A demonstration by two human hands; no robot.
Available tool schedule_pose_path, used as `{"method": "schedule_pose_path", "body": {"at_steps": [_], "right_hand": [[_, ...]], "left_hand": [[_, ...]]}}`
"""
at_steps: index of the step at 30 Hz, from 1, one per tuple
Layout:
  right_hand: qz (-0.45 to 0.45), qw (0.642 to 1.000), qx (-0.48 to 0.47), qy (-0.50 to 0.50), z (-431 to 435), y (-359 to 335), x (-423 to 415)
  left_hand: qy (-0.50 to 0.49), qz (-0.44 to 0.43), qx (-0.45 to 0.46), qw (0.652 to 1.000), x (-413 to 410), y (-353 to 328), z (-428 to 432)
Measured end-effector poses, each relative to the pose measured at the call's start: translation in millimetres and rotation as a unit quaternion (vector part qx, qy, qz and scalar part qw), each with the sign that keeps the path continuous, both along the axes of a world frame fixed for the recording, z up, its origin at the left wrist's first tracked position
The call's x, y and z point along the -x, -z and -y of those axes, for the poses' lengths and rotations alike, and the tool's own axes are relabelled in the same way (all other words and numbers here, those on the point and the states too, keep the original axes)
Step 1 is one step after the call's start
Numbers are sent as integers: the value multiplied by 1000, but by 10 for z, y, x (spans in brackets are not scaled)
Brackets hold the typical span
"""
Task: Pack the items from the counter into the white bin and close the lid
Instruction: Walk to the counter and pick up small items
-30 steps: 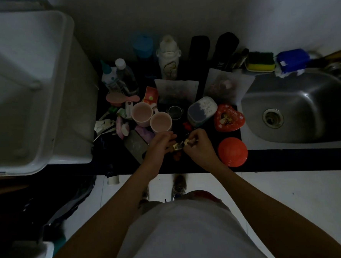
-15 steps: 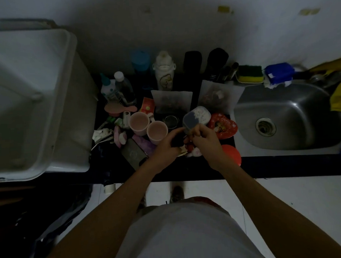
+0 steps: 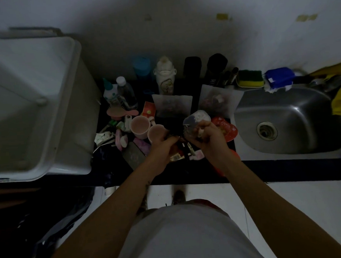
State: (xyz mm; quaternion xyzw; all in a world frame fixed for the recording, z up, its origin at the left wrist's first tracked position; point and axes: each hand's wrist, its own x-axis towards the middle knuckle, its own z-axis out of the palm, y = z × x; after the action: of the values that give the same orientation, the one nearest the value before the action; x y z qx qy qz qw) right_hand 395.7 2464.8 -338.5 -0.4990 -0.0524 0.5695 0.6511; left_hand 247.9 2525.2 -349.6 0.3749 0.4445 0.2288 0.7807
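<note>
The white bin (image 3: 74,166) stands at the left end of the dark counter (image 3: 278,170), open, its inside showing. My right hand (image 3: 209,137) is closed on a small clear container (image 3: 197,117), tilted and lifted just above the counter's middle. Close beside it, my left hand (image 3: 162,145) is curled around small dark items that I cannot identify. Under the hands lie a gold wrapper (image 3: 175,158) and other small bits. Two pink cups (image 3: 139,127) (image 3: 156,132) stand left of my hands, with a red heart box (image 3: 226,128) to the right.
A pink hairbrush (image 3: 120,113), two bottles (image 3: 111,92), a blue cup (image 3: 141,65), a white cartoon bottle (image 3: 164,79), black tubes (image 3: 193,67) and clear bags (image 3: 172,104) crowd the back. A steel sink (image 3: 291,121) with a sponge (image 3: 250,78) lies to the right.
Both hands moved from the counter's front edge back toward the middle. My right hand took hold of the clear container and tilted it up. The camera shifted down.
</note>
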Motion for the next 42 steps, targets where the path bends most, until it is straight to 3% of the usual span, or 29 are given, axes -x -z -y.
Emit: {"method": "schedule_pose_path", "body": {"at_steps": [6, 9, 12, 15, 17, 19, 24, 30, 35, 36, 39, 42], "right_hand": [[112, 986, 90, -89, 62, 157, 88], [224, 957, 121, -142, 100, 336, 126], [385, 880, 117, -251, 80, 535, 197], [572, 736, 77, -354, 28, 714, 301], [634, 652, 75, -408, 44, 794, 342], [662, 616, 76, -420, 81, 870, 361], [711, 568, 58, -410, 33, 1000, 395], [758, 475, 67, -443, -86, 1062, 448], [784, 496, 23, -372, -64, 972, 446], [782, 523, 13, -339, -58, 933, 458], [701, 670, -9, -245, -105, 771, 507], [612, 758, -36, -224, -193, 582, 573]], "left_hand": [[-52, 44, 27, 997, 74, -81, -73], [-65, 44, 43, 996, 178, -85, -62], [-89, 24, 37, 995, 280, -106, -49], [-98, -16, 13, 995, 380, -90, -11], [-101, -52, 13, 993, 450, -67, 9], [-107, -82, 9, 991, 526, -67, 33], [-115, -99, 0, 988, 653, -124, 91], [-156, -112, 15, 981, 804, -130, 85], [-166, -99, 13, 981, 902, -162, 46], [-170, -94, 14, 981, 920, -152, 26], [-196, -73, -5, 978, 944, -215, -60], [-213, -53, -13, 975, 982, -297, -208]]}}
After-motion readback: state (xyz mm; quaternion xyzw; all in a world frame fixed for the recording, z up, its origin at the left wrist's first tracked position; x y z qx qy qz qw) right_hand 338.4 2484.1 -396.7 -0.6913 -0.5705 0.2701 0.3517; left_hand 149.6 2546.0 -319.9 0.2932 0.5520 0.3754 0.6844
